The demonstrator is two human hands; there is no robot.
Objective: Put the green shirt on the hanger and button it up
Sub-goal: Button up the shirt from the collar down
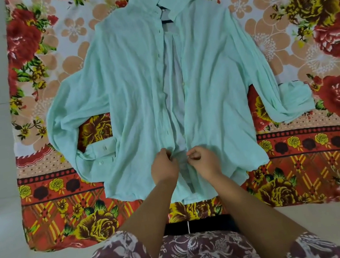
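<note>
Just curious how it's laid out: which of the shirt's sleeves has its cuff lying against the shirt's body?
The left sleeve: it bends back so its cuff meets the front panel, while the right sleeve ends out on the floral cloth, apart.

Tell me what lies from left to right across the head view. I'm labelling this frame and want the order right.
shirt cuff with white button → left hand → right hand → other shirt cuff
</note>
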